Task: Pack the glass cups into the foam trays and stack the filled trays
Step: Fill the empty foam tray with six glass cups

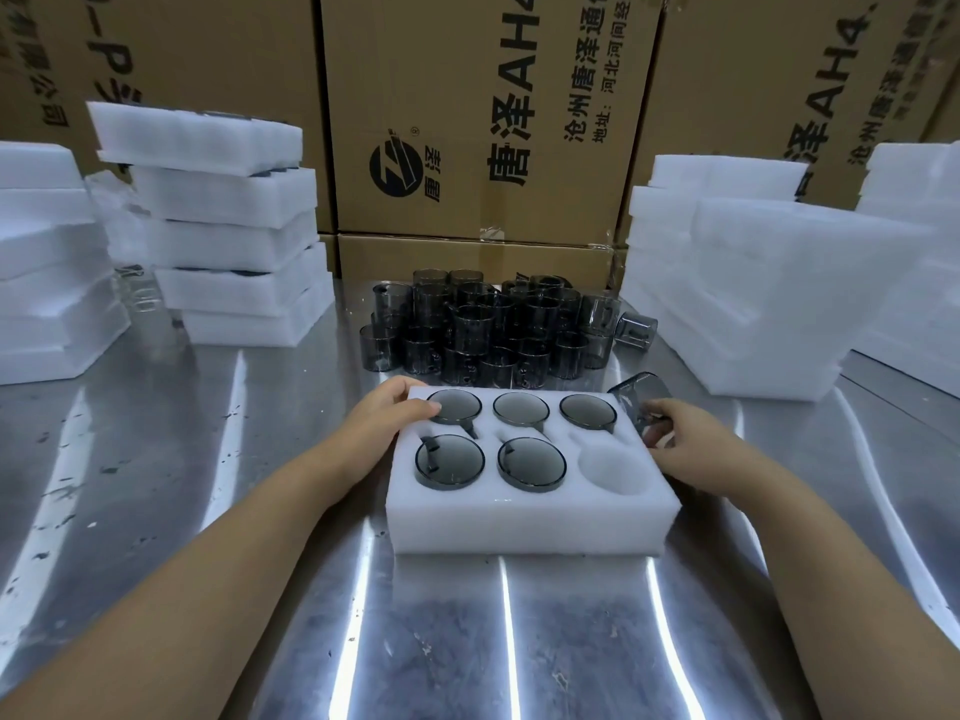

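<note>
A scuffed steel table (208,459) carries one foam tray (530,522), clustered dark glass cups (483,330) behind it, and foam-tray stacks (234,241) on both sides.

One head-worn wide-angle view — facing forward and down, close over the foam tray (519,527), cartons (467,96) behind.

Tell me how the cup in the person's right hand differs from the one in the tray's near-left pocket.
The held cup is tilted beside the foam tray's far-right corner, its side wall showing. The near-left cup sits sunk in its pocket, only its round top showing. The right hand grips the held cup, while nothing touches the near-left cup. Both are smoky grey glass.
</note>
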